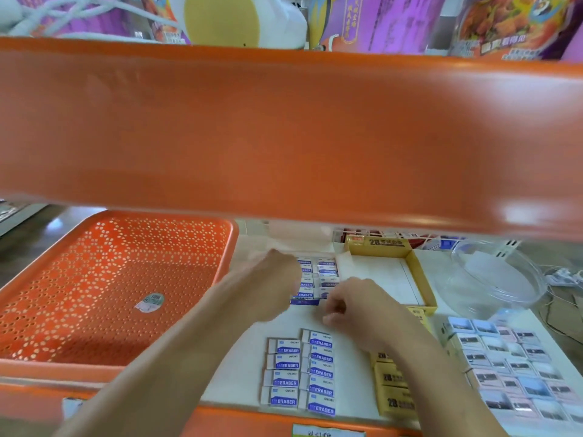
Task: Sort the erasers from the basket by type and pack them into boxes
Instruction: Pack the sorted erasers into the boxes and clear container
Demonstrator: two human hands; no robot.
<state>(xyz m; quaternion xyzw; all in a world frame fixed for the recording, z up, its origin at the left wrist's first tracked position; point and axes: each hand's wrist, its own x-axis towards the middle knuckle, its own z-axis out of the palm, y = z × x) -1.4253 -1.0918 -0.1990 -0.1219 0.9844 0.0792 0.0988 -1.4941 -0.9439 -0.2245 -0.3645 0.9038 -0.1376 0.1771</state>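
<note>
Two columns of loose blue erasers (299,373) lie at 6 o'clock on the white table (350,383). The part-filled blue box (318,279) sits just beyond them toward 12. The basket (104,288) at 9 looks emptied. My left hand (271,285) is curled at the box's left edge and my right hand (356,304) at its near edge. With the blur, I cannot tell whether either pinches an eraser. Judgement: brace the box with the left, feed erasers label-up in square rows, and keep the yellow 2B erasers (392,389) at 4 out.

Basket (94,279) left, eraser rows (299,373) before box (304,301), bowl (492,279) far right
</note>
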